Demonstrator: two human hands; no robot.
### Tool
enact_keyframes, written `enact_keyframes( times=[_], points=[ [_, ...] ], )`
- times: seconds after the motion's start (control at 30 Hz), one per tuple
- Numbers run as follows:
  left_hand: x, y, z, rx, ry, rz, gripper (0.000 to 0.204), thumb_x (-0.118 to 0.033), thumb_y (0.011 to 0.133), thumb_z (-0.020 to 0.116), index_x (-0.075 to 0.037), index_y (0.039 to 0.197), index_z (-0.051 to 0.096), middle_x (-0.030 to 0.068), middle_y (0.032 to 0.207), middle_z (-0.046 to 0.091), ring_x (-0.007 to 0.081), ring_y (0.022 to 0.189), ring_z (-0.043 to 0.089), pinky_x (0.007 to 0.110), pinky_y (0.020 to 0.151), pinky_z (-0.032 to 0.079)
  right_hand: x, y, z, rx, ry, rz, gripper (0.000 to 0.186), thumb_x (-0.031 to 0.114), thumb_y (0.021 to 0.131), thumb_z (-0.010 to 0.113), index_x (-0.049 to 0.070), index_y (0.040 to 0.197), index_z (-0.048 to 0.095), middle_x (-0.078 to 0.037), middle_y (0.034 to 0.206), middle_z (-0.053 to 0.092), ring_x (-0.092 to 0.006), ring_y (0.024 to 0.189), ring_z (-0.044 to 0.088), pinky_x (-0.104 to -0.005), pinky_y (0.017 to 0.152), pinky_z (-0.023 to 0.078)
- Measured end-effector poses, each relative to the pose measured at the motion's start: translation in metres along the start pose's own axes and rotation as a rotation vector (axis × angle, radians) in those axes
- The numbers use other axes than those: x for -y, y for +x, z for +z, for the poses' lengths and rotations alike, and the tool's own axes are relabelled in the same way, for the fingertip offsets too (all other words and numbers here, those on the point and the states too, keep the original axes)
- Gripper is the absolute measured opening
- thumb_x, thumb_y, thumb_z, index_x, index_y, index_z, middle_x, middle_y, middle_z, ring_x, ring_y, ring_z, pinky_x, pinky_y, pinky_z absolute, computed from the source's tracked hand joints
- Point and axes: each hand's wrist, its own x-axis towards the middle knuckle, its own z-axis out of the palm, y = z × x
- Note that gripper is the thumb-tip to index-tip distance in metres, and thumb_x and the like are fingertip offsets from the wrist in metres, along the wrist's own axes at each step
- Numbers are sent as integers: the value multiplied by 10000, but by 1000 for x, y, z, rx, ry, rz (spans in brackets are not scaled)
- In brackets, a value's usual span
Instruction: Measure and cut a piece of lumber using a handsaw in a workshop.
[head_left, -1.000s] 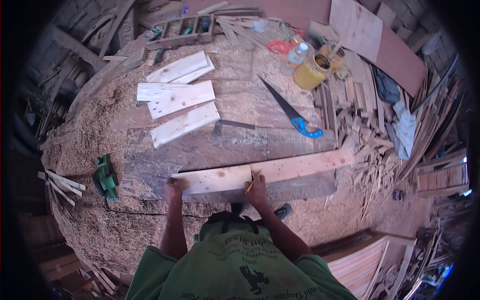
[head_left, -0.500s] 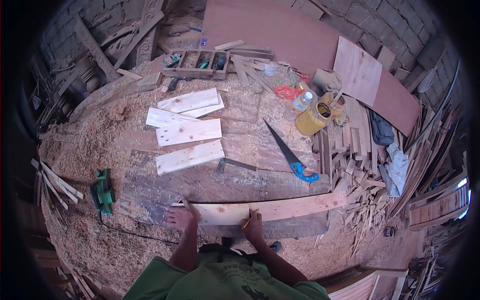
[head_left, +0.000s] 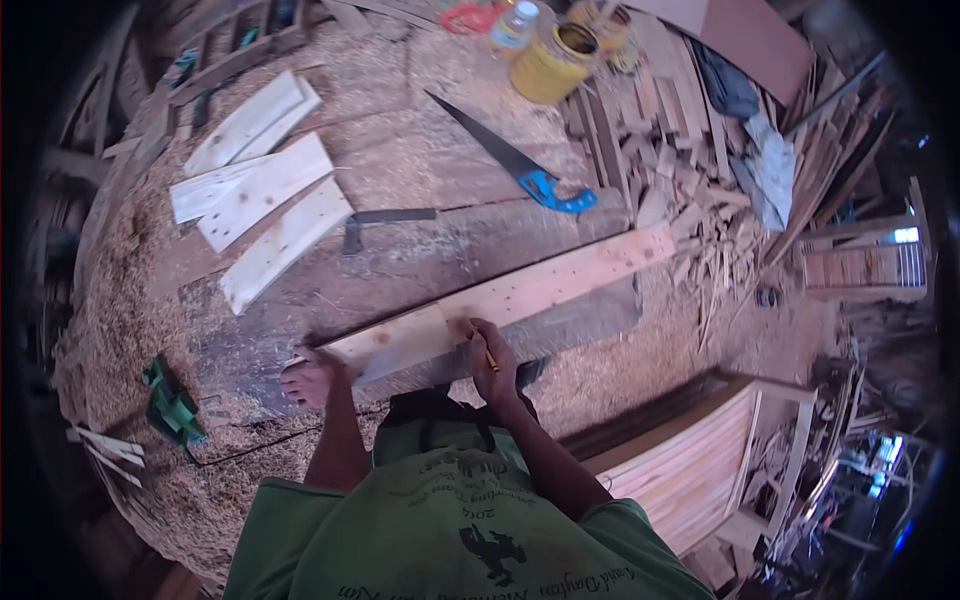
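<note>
A short pale board [head_left: 393,341] lies on or against a long narrow board [head_left: 575,274], their left ends close together. My left hand [head_left: 312,378] grips the short board's left end, its thumb near the far edge. In my right hand [head_left: 493,365] is a yellow pencil [head_left: 491,357]. That hand rests at the short board's right end, where the longer board shows beyond it. The pencil's tip is partly hidden by my fingers. Beyond the boards lie a try square [head_left: 385,215] and a handsaw [head_left: 510,160] with a blue handle.
Several cut pale boards [head_left: 265,190] lie at the far left. A green power planer [head_left: 172,402] with a cord sits on shavings at the left. A yellow can [head_left: 545,72] and a clear bottle [head_left: 513,28] stand at the back. Wood offcuts [head_left: 690,190] are heaped at the right.
The view has turned and shifted, so the bench now appears tilted and higher up. My right hand, with the pencil, stays by the short board's right end; my left hand keeps its grip.
</note>
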Motion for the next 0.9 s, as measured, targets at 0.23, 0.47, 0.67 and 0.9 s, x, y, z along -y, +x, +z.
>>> enact_keyframes(
  times=[0.23,0.47,0.67,0.9],
  points=[
    [15,12,14,97,72,241,781,-709,1041,434,-61,1467,521,381,1414,496,525,1305,557,674,1031,460,-5,20,-1,48,8,5,155,107,1047,724,35,1178,766,-103,980,818,-142,867,771,-316,789,604],
    [18,15,16,49,-11,355,490,-408,1073,532,-291,1542,609,498,1424,503,602,1253,622,698,1000,527,-16,30,7,60,113,45,194,147,1016,771,38,1173,802,-176,1011,808,-326,896,804,-401,803,617],
    [0,10,27,-56,-88,71,616,-555,1035,525,-213,1545,571,439,1467,493,556,1321,579,680,1052,491,-13,35,4,118,57,1,173,166,1011,766,63,1146,804,-183,1003,799,-361,907,790,-431,813,615],
    [-1,8,35,-39,-106,-32,823,-727,992,517,-121,1548,527,371,1518,482,504,1400,528,660,1112,448,8,25,-35,317,-288,-206,138,121,1013,755,35,1118,777,-190,937,781,-387,858,775,-437,755,603]
  ],
)
